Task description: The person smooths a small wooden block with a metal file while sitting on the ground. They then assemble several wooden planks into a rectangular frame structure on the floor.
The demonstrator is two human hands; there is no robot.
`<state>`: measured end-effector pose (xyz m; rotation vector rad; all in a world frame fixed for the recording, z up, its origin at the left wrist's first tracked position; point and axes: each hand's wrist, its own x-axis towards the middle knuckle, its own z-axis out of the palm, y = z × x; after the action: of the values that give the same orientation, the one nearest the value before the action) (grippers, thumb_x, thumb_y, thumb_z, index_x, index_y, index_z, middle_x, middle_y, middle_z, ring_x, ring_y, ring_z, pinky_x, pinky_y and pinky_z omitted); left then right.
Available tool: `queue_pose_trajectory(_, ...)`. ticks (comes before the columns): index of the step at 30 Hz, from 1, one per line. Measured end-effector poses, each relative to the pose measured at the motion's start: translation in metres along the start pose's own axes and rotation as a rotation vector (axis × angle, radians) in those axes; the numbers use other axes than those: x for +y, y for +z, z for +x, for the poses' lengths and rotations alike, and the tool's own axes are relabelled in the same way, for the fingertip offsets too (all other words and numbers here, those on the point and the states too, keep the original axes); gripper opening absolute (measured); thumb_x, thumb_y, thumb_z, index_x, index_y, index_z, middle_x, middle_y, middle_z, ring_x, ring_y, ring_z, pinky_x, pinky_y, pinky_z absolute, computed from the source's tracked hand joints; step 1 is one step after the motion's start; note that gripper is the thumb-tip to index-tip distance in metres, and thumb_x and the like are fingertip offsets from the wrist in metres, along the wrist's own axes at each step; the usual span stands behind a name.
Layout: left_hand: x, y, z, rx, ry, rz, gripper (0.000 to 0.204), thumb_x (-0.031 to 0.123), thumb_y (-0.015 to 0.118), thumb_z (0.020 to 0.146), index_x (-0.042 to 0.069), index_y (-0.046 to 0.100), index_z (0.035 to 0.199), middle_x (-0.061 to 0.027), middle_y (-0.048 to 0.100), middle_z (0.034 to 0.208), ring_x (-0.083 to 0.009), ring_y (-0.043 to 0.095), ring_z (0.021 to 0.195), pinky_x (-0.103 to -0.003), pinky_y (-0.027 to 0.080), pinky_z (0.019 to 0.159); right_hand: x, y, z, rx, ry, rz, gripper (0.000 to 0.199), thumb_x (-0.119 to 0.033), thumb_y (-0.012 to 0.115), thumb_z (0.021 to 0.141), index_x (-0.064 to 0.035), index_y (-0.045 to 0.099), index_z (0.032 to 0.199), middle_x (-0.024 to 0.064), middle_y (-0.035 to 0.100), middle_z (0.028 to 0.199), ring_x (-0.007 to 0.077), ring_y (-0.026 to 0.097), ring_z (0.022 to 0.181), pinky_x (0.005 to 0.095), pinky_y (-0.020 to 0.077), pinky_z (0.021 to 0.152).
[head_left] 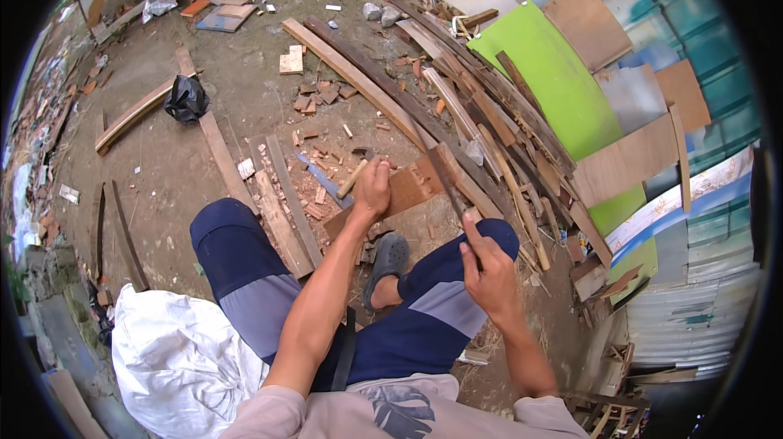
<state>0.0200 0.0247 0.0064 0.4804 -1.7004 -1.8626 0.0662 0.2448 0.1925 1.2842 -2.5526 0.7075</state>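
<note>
My left hand (373, 188) is closed on the upper edge of a reddish-brown wooden board (414, 185), which slants in front of my knees. Its fingers are partly hidden from above. In my right hand (491, 276), beside my right knee, is a long, narrow dark blade (446, 181), with the index finger stretched along it. This blade crosses the board's right end; whether it touches the wood I cannot tell. Just left of my left hand is a hammer (351, 180) with a pale wooden handle. A blue strip like a saw blade (320, 178) lies beyond, partly covered.
Long timbers (355, 74) and a pile of scrap wood (497, 113) lie ahead and to the right. Loose planks (281, 223) lie left of centre, near a black plastic bag (187, 100). A white sack (175, 357) is at my left; a green panel (546, 72) leans right.
</note>
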Motion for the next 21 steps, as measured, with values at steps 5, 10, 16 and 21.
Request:
queue_pose_trajectory(5, -0.009, -0.001, 0.004, 0.023, 0.066, 0.053, 0.041, 0.031, 0.039, 0.098, -0.001, 0.063, 0.096, -0.0217, 0.067, 0.091, -0.0349, 0.064, 0.090, -0.040, 0.047, 0.083, 0.003, 0.003, -0.003, 0.079, -0.074, 0.043, 0.052, 0.001, 0.065, 0.090, -0.0061, 0.056, 0.141, 0.0129, 0.060, 0.075, 0.0266, 0.059, 0.060, 0.0378, 0.0507, 0.057)
queue_pose_trajectory(10, -0.008, 0.001, 0.017, 0.013, 0.031, 0.043, 0.043, 0.033, 0.038, 0.098, -0.001, 0.064, 0.097, -0.0217, 0.067, 0.093, -0.0343, 0.064, 0.091, -0.040, 0.046, 0.084, 0.007, -0.016, 0.012, -0.031, -0.010, 0.074, 0.053, 0.003, 0.064, 0.090, -0.0038, 0.054, 0.142, 0.0140, 0.061, 0.076, 0.0253, 0.059, 0.063, 0.0358, 0.0492, 0.060)
queue_pose_trajectory(16, -0.011, 0.000, 0.010, -0.005, -0.003, 0.024, 0.042, 0.033, 0.038, 0.098, -0.001, 0.063, 0.096, -0.0192, 0.066, 0.091, -0.0301, 0.062, 0.089, -0.039, 0.046, 0.083, 0.003, -0.012, 0.010, -0.069, 0.025, 0.078, 0.049, 0.001, 0.063, 0.092, -0.0018, 0.056, 0.140, 0.0161, 0.062, 0.077, 0.0260, 0.058, 0.063, 0.0359, 0.0499, 0.061)
queue_pose_trajectory(21, -0.012, 0.001, 0.011, 0.016, 0.045, 0.027, 0.044, 0.035, 0.037, 0.098, -0.001, 0.064, 0.097, -0.0207, 0.066, 0.092, -0.0322, 0.063, 0.090, -0.039, 0.046, 0.083, 0.002, -0.015, 0.009, 0.085, -0.062, 0.124, 0.048, -0.001, 0.063, 0.092, -0.0030, 0.057, 0.139, 0.0175, 0.064, 0.078, 0.0281, 0.060, 0.064, 0.0368, 0.0505, 0.063)
